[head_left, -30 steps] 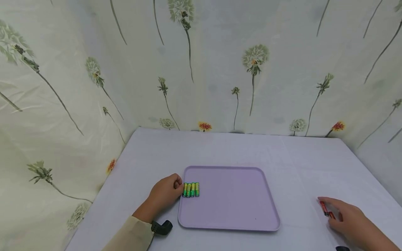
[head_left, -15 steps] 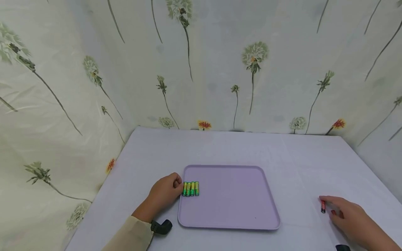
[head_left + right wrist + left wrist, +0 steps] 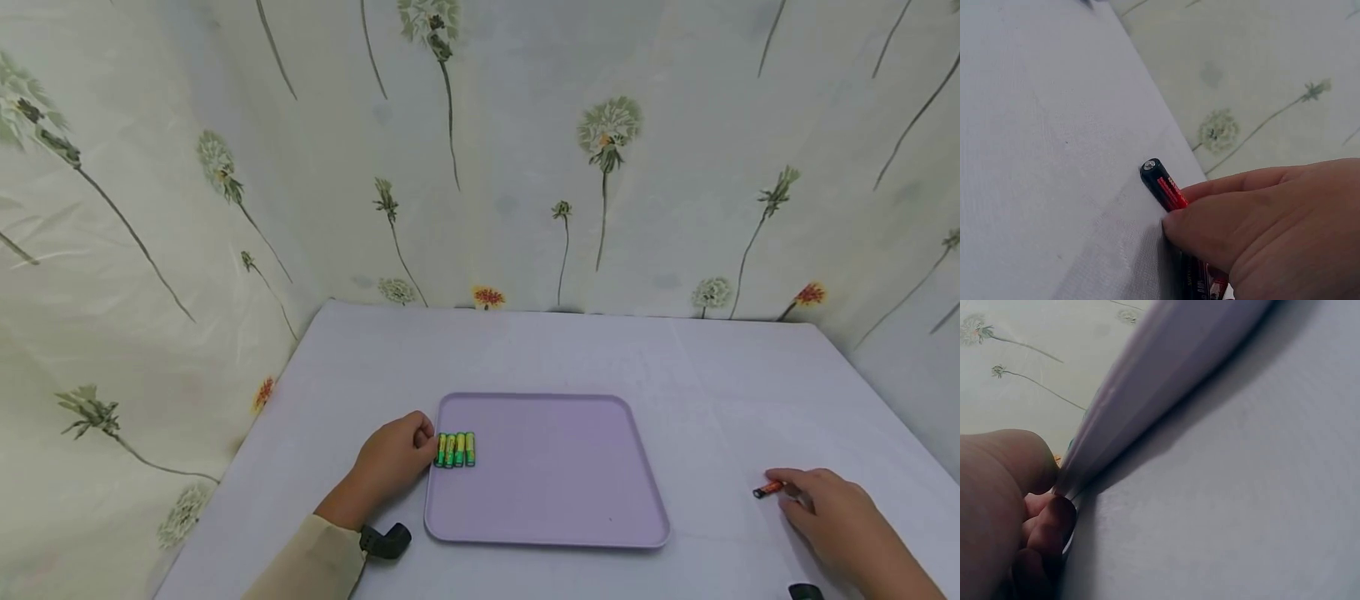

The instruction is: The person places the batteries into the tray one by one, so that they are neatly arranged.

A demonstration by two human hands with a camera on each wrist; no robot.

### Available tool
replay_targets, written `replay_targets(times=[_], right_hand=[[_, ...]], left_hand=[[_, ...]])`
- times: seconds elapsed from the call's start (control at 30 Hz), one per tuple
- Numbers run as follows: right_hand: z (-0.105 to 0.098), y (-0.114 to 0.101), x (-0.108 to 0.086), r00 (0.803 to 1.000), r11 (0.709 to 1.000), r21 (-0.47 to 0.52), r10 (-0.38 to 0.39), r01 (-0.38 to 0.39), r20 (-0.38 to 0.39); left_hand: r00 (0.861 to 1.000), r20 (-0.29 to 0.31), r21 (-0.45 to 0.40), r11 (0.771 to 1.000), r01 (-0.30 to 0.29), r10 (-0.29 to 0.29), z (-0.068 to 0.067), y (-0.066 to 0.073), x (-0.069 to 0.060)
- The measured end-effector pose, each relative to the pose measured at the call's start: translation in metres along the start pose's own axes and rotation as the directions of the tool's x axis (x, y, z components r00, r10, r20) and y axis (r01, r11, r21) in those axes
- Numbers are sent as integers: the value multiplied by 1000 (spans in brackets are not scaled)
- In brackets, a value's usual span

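My left hand (image 3: 393,458) is at the left rim of the lilac tray (image 3: 555,475), and in the left wrist view its thumb and curled fingers pinch the tray's edge. Several green-and-yellow batteries (image 3: 460,450) lie side by side on the tray near that rim. Off to the right of the tray, my right hand (image 3: 836,512) holds a red-and-black battery (image 3: 1163,182) between thumb and fingers, its black end pointing left in the head view. Under the palm in the right wrist view, more dark-and-red batteries (image 3: 1194,275) show, partly hidden by the hand.
A white cloth covers the table (image 3: 712,392), which ends at a flower-printed curtain (image 3: 517,167) behind and at the sides. A black wrist camera (image 3: 386,542) sits on my left wrist, close to the tray's side.
The red battery in my right fingers has swung from lying lengthwise to pointing left. A second red battery seen near the hand earlier is hidden in the head view. The left hand has stayed still.
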State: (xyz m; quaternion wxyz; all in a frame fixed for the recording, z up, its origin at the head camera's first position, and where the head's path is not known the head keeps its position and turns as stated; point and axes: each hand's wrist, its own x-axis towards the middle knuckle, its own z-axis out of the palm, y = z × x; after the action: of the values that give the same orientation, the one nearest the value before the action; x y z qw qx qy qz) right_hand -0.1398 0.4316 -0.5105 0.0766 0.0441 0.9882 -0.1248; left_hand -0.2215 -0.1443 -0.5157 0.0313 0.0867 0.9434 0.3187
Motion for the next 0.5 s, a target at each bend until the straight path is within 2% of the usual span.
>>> replay_targets(times=[0.2,0.5], right_hand=[[-2,-6,0,1000,1000,3,23,-23,17],[-3,-11,-1,997,1000,3,-16,16,-71]], left_hand=[[1000,5,3,1000,5,-5,-1,1,0],[1000,1,10,1000,5,-5,-1,1,0]])
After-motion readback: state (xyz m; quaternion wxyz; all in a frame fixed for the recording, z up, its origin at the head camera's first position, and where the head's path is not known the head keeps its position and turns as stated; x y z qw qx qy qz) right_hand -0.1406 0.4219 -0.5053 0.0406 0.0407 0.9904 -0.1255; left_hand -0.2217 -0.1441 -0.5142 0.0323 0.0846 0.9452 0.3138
